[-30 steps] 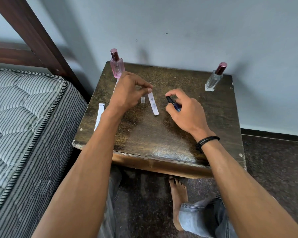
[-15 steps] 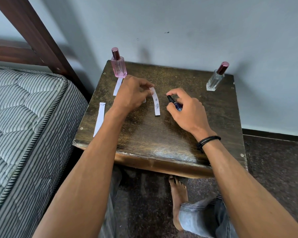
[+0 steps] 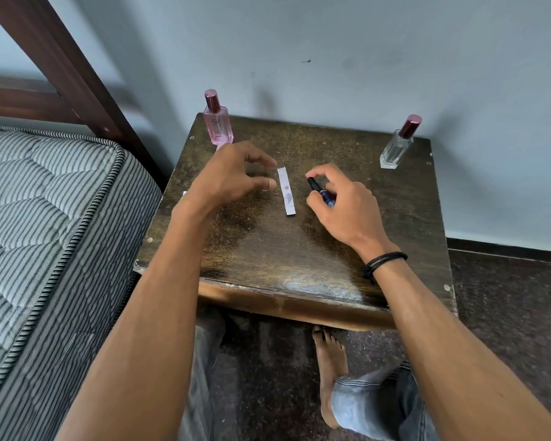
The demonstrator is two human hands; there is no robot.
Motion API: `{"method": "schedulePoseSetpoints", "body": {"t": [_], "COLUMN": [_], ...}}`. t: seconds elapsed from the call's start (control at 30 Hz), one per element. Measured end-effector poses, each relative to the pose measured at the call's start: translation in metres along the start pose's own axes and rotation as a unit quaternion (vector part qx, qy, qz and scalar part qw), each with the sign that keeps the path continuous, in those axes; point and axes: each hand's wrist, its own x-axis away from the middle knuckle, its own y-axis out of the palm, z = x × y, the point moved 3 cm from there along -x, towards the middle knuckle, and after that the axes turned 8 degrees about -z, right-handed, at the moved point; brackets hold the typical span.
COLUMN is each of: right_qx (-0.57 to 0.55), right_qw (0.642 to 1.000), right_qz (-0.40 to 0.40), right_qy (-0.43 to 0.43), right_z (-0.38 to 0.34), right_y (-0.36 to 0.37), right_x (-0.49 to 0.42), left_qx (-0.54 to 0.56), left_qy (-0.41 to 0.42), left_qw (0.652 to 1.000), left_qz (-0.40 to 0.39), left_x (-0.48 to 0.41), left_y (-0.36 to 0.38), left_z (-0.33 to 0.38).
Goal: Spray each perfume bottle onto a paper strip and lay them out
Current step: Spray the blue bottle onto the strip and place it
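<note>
A white paper strip (image 3: 287,195) with damp spots lies flat in the middle of the dark wooden table (image 3: 299,256). My left hand (image 3: 229,183) hovers just left of the strip, fingers loosely curved and holding nothing. To the right of the strip, my right hand (image 3: 347,211) grips a small dark blue perfume bottle (image 3: 323,194) with a black top, tilted toward the strip. A pink perfume bottle (image 3: 218,125) stands at the back left corner. At the back right corner stands a clear perfume bottle (image 3: 395,148). Both have dark red caps.
A striped mattress (image 3: 45,218) and a dark bed post (image 3: 77,74) lie close to the table's left side. The wall runs right behind the table. My bare foot (image 3: 330,354) is on the floor under the front edge. My left arm hides most of the table's left part.
My left hand laid the strip flat on the table and let go of it, fingers now spread. The right hand kept its grip on the dark bottle.
</note>
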Motion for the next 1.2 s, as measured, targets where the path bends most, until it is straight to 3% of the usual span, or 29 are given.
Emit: {"method": "schedulePoseSetpoints", "body": {"t": [0.07, 0.2, 0.33, 0.47, 0.9, 1.2], "right_qx": [-0.002, -0.006, -0.03, -0.071, -0.105, -0.115], "right_qw": [1.0, 1.0, 0.999, 0.997, 0.992, 0.99], "right_qz": [0.002, 0.003, -0.005, -0.008, -0.013, -0.02], "right_qy": [-0.004, -0.011, -0.019, -0.028, -0.067, -0.074], "right_z": [-0.001, -0.003, -0.003, -0.006, -0.011, -0.013], "right_y": [0.0, -0.001, 0.0, 0.002, 0.001, 0.001], "right_x": [0.0, 0.0, 0.0, 0.0, 0.002, 0.004], "left_qx": [-0.025, -0.072, 0.071, 0.169, 0.207, 0.212], "left_qy": [0.002, 0.0, 0.01, 0.021, 0.022, 0.026], "left_qw": [0.999, 0.997, 0.997, 0.985, 0.976, 0.974], "left_qz": [-0.03, -0.006, 0.033, 0.022, -0.058, -0.069], "left_x": [-0.001, -0.002, 0.0, -0.003, -0.008, -0.006], "left_y": [0.0, 0.0, 0.002, 0.014, 0.024, 0.023], "left_z": [-0.005, -0.007, 0.003, 0.014, 0.009, 0.011]}}
